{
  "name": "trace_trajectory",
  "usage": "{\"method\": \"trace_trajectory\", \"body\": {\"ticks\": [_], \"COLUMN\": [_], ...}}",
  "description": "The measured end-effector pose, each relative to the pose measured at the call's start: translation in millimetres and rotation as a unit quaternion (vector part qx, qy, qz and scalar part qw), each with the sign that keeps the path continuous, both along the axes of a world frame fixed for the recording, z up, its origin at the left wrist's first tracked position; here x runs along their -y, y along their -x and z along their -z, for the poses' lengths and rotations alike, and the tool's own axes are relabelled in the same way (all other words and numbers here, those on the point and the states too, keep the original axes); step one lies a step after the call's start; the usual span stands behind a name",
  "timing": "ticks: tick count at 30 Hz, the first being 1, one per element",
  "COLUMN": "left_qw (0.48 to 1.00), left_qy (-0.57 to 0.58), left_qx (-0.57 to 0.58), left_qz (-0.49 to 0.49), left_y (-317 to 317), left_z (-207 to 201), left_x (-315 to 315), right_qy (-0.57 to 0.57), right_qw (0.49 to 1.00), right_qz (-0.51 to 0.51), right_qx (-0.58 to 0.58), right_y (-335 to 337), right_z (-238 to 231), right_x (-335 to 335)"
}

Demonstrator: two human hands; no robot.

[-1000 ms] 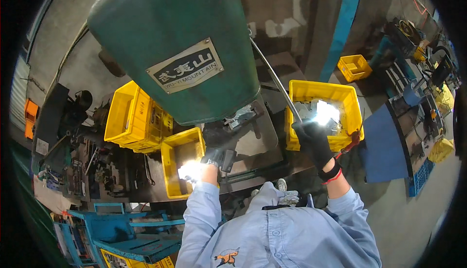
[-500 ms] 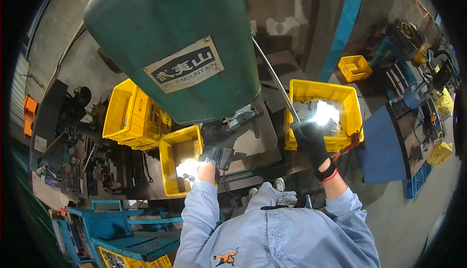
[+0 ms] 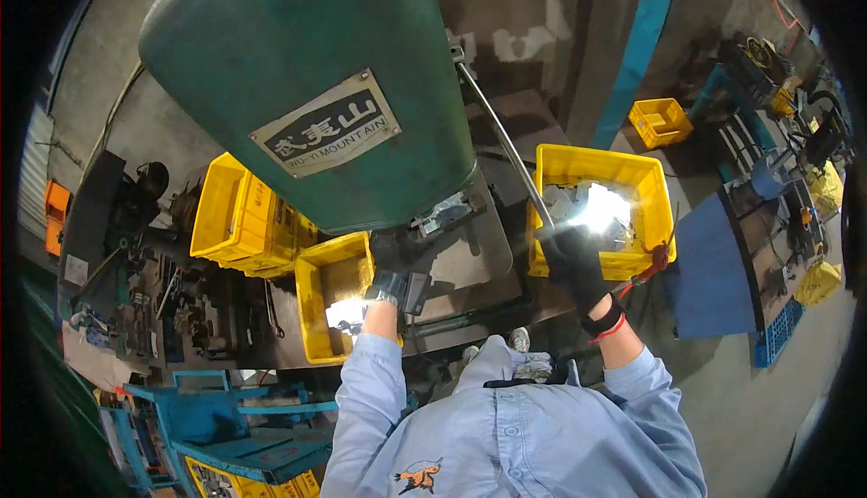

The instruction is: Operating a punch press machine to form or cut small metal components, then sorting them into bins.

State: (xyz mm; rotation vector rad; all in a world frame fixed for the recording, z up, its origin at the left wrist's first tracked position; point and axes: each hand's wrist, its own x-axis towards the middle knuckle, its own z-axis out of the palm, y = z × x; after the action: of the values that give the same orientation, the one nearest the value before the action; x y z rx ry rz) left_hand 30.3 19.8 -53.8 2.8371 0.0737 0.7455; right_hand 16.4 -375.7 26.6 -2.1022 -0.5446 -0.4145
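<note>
A large green machine housing (image 3: pixel 307 74), like a drill press head, fills the upper middle. A long metal lever (image 3: pixel 502 137) slants down from its right side. My right hand (image 3: pixel 571 259), in a black glove, is closed round the lever's lower end, in front of a yellow bin (image 3: pixel 603 157) holding grey metal parts. My left hand (image 3: pixel 396 250), also gloved, reaches under the housing beside a metal fixture (image 3: pixel 442 215) on the machine's table (image 3: pixel 488 254). Its fingers are dark and partly hidden, so I cannot make out what they touch.
Left of my left forearm stands a smaller yellow bin (image 3: pixel 309 281) with bright metal pieces. Behind it are stacked yellow bins (image 3: pixel 244 214). Tools and metal pieces crowd the bench (image 3: pixel 208 340) at left. A blue panel (image 3: pixel 713 272) and another workbench stand at right.
The green housing and the lever's upper end appear slightly farther left and higher in view. Both hands stay almost where they were, the right one still on the lever.
</note>
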Motion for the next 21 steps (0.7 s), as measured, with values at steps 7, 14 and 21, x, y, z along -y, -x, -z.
{"method": "trace_trajectory", "body": {"ticks": [7, 14, 21], "left_qw": [0.997, 0.998, 0.999], "left_qy": [-0.051, -0.038, -0.004], "left_qx": [0.039, 0.040, 0.028], "left_qz": [-0.043, -0.006, -0.018], "left_y": [14, 14, 10], "left_z": [31, 25, 23], "left_x": [-17, -6, -10], "right_qy": [-0.031, -0.091, 0.027], "right_qw": [0.991, 0.991, 0.999], "right_qz": [-0.026, -0.028, -0.039], "right_qx": [-0.124, -0.090, 0.019], "right_y": [-8, -12, -14], "right_z": [5, 43, 33], "right_x": [-4, 9, 7]}}
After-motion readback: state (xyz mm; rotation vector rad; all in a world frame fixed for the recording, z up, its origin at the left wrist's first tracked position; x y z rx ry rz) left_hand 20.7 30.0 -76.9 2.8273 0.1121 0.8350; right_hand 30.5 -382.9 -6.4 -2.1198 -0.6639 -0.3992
